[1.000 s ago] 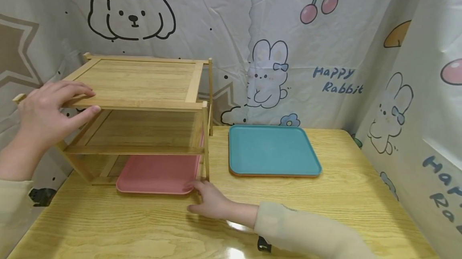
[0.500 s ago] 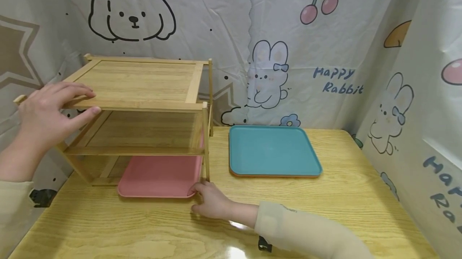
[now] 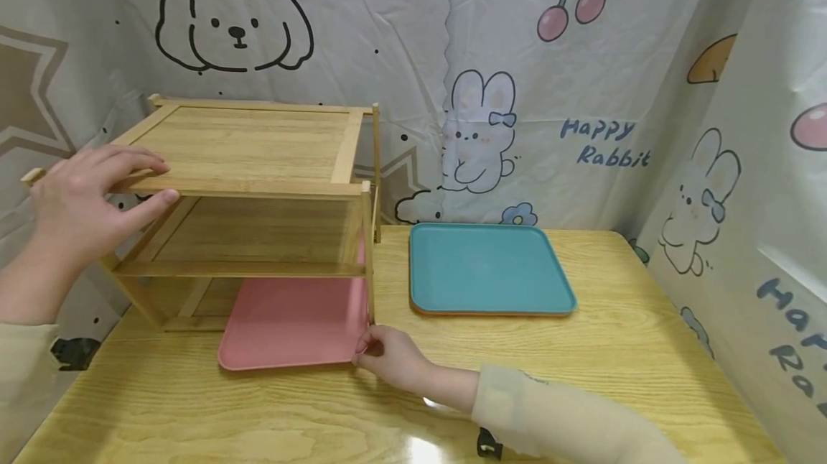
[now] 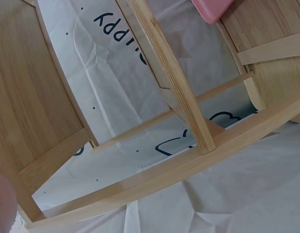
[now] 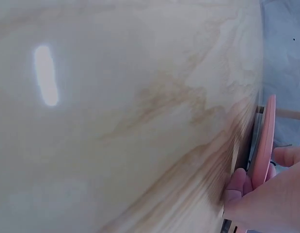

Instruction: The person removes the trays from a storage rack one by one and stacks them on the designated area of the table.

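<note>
A three-tier wooden shelf rack (image 3: 245,144) stands at the left of the table. My left hand (image 3: 90,198) grips the front left of its top board, fingers over the edge and thumb below. On the lowest tier lies a pink tray (image 3: 293,324), its front part sticking out past the rack. My right hand (image 3: 395,360) pinches the tray's front right corner between thumb and fingers. From the right wrist, the pink tray (image 5: 264,145) shows edge-on, with fingers under its rim. In the left wrist view only a corner of the pink tray (image 4: 213,7) shows.
A teal tray (image 3: 487,270) lies right of the rack, an orange rim showing beneath it. Printed cloth (image 3: 400,26) hangs behind and at both sides of the wooden table (image 3: 258,414). The rack's front right post (image 3: 369,256) stands close to my right hand.
The pink tray has slid forward and slightly right, out from the lowest tier. My right hand has moved right and closed on its corner. My left hand stays on the rack.
</note>
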A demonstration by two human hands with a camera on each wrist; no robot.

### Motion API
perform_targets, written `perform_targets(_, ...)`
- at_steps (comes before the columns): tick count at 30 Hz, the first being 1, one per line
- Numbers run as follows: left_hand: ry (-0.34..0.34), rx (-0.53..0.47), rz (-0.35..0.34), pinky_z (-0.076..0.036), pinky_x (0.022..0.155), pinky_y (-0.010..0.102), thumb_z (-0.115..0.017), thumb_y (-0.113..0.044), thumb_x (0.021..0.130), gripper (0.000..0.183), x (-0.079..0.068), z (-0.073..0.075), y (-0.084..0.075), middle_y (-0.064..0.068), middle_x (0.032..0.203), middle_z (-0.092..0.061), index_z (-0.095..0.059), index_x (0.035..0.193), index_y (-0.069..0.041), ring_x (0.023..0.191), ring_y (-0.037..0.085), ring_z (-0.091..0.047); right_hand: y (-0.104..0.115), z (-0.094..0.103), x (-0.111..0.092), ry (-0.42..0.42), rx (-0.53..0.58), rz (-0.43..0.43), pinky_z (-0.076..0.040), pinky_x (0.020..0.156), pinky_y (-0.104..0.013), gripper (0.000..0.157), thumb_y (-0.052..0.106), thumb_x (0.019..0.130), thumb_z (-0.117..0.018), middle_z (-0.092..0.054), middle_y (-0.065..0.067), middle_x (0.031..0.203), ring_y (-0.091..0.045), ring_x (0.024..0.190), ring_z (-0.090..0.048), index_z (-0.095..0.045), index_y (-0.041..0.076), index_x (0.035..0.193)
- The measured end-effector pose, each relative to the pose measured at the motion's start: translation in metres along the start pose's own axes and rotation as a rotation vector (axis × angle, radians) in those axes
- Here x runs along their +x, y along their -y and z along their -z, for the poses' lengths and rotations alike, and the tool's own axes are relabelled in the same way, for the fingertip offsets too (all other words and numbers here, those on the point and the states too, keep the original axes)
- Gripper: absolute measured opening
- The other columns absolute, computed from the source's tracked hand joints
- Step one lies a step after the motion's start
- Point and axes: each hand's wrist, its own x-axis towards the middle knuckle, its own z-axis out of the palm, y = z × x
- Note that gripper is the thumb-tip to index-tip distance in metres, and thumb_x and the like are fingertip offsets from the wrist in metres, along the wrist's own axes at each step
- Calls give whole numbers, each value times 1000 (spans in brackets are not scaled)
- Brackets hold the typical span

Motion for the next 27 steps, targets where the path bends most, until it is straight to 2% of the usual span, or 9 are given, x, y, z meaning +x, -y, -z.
perform_targets(5, 8, -7, 14, -30, 65, 38, -74, -32, 66, 37, 0, 1, -2, 9, 105, -61, -65, 96, -12, 89, 32, -53, 1, -3, 1, -60, 59, -69, -43, 59, -18, 7, 12, 79, -64, -60, 5, 71, -1, 63, -51, -59, 10, 76)
perform_targets(8, 8, -14, 17, -29, 65, 39, -74, -32, 66, 37, 1, 1, -2, 9, 105, -61, -65, 96, -12, 88, 32, -53, 0, -6, 2, -109, 77, -83, -43, 56, -18, 8, 11, 77, -66, -60, 3, 69, -1, 61, -50, -59, 8, 74)
perform_targets(14, 5, -6, 19, -29, 65, 37, -74, -32, 65, 37, -1, 0, 0, 9, 105, -61, -65, 96, -12, 89, 32, -53, -1, -13, 4, -175, 130, -112, -42, 49, -18, 27, 9, 73, -71, -53, 0, 67, -5, 56, -49, -47, 4, 84)
perform_targets(18, 8, -7, 19, -29, 65, 37, -74, -32, 66, 37, -1, 0, 0, 9, 105, -61, -65, 96, -12, 89, 32, -53, -1, -19, 4, -182, 348, -188, -47, 47, -25, 38, 1, 73, -68, -55, -6, 69, -15, 51, -56, -39, 2, 97)
perform_targets(21, 8, -8, 13, -29, 65, 37, -74, -32, 66, 37, -1, 0, 0, 9, 105, -61, -65, 96, -12, 88, 32, -53, 1, -23, 3, -193, 570, -247, -52, 55, -34, 46, -7, 74, -64, -58, -15, 76, -25, 59, -62, -33, 0, 107)
perform_targets(24, 5, -7, 6, -30, 65, 38, -74, -32, 66, 38, 0, 0, 0, 9, 105, -61, -65, 96, -12, 88, 32, -53, 5, -25, 1, -206, 722, -292, -53, 65, -38, 54, -12, 75, -60, -56, -19, 84, -26, 68, -63, -27, -2, 116)
perform_targets(27, 2, -3, -2, -30, 64, 38, -75, -32, 65, 38, 0, 0, 1, 9, 105, -61, -65, 96, -11, 88, 33, -53, 8, -27, 0, -202, 826, -323, -52, 67, -38, 58, -13, 76, -57, -53, -19, 89, -23, 69, -63, -24, -1, 122)
